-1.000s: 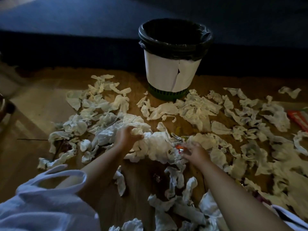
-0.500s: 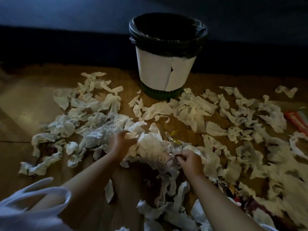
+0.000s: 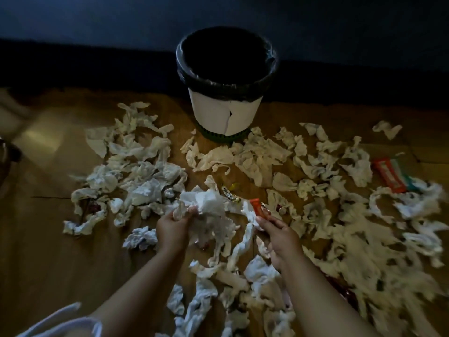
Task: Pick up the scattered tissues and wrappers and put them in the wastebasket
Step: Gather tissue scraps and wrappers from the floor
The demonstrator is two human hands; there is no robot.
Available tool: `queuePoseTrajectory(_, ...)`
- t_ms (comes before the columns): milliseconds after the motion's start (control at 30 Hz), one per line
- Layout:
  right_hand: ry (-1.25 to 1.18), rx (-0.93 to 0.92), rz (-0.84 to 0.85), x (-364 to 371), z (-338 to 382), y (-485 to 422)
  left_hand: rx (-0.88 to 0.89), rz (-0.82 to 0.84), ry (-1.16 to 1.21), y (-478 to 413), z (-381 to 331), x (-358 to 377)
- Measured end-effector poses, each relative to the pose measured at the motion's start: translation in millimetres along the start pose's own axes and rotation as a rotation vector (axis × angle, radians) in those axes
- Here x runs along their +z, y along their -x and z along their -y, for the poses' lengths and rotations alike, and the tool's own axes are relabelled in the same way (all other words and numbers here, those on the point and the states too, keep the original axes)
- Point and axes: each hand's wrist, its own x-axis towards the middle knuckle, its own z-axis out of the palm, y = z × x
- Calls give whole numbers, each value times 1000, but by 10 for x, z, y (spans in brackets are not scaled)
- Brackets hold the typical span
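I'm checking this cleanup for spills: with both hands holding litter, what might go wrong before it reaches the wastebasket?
Loose strips hang from the tissue bundle in the left hand and may drop. The right hand pinches the orange wrapper by one end, so it might slip.

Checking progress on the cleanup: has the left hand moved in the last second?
Yes. The left hand has drawn back toward the person, away from the wastebasket, now gripping a bunch of tissues.

White tissues (image 3: 255, 156) strewn, orange wrapper (image 3: 258, 208) among them — black-lined wastebasket (image 3: 218, 114) upright
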Motion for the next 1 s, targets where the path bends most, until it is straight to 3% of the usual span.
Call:
queuePoseTrajectory(333, -93, 55, 12, 86, 1605, 1705, 13, 32, -23, 1380, -1935, -51)
queuePoseTrajectory(500, -109, 71, 38, 350, 2213, 2056, 49, 18, 9, 1577, -2694, -66)
queuePoseTrajectory(1000, -316, -81, 103, 2328, 3225, 457, -50, 118, 82, -606, -3680, 137)
